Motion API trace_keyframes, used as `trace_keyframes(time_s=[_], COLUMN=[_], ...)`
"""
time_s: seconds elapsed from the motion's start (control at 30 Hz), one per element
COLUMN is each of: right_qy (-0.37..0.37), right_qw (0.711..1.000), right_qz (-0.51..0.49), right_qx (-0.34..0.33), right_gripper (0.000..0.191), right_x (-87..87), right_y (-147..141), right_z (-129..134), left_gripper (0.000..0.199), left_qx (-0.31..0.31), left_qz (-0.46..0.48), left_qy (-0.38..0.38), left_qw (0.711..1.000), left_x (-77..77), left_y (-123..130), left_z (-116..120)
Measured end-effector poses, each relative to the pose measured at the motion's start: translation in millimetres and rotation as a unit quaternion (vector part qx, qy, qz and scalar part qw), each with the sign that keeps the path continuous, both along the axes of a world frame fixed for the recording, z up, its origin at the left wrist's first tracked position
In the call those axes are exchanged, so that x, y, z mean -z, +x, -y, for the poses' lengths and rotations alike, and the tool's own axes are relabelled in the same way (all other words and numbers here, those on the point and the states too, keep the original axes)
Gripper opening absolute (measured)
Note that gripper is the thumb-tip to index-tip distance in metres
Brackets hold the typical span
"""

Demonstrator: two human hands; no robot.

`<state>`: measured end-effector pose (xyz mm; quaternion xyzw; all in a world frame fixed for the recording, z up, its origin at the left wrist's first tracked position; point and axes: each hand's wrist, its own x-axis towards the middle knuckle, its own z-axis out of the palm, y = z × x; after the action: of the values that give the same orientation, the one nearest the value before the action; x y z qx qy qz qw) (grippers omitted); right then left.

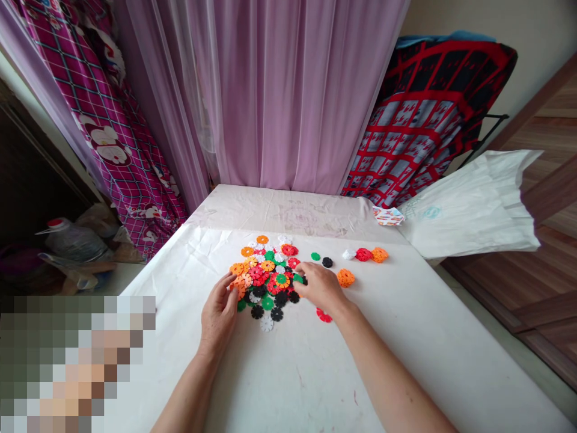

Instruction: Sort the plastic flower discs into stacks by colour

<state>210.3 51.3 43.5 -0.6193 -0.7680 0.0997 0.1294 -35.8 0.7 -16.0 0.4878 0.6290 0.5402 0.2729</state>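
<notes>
A pile of flat notched discs in orange, red, green, black and white lies on the white-covered table. At the pile's left edge is my left hand, its fingers apart and touching orange discs. My right hand reaches over the right edge, fingers curved and apart beside a green disc. A red disc lies just below my right wrist. Beyond that hand are a loose green disc and a black disc.
Right of the pile sit an orange ball of joined discs and a row of white, red and orange balls. A white bag and a small patterned packet are at the table's right edge. Curtains hang behind.
</notes>
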Motion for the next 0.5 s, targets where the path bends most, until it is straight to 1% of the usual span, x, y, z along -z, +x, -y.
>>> trace_keyframes(time_s=[0.13,0.23,0.33,0.5], right_qy=[0.018,0.001,-0.010,-0.021], right_qw=[0.996,0.993,0.993,0.992], right_qz=[0.044,0.071,0.087,0.099], right_qx=[0.081,0.094,0.079,0.068], right_gripper=[0.022,0.028,0.032,0.033], right_x=[-7.4,-9.3,-6.4,1.9], right_y=[38.2,55.1,57.2,51.7], right_z=[-38.2,-62.9,-75.3,-80.6], left_gripper=[0.038,0.038,0.037,0.038], left_qx=[-0.001,0.000,-0.002,-0.005], left_qz=[-0.010,-0.010,-0.006,-0.004], left_qy=[0.002,0.000,-0.005,-0.005], left_qw=[1.000,1.000,1.000,1.000], left_x=[-1.0,-2.4,-4.3,-4.7], left_y=[0.0,0.3,0.9,1.5], left_z=[0.6,1.5,2.4,2.6])
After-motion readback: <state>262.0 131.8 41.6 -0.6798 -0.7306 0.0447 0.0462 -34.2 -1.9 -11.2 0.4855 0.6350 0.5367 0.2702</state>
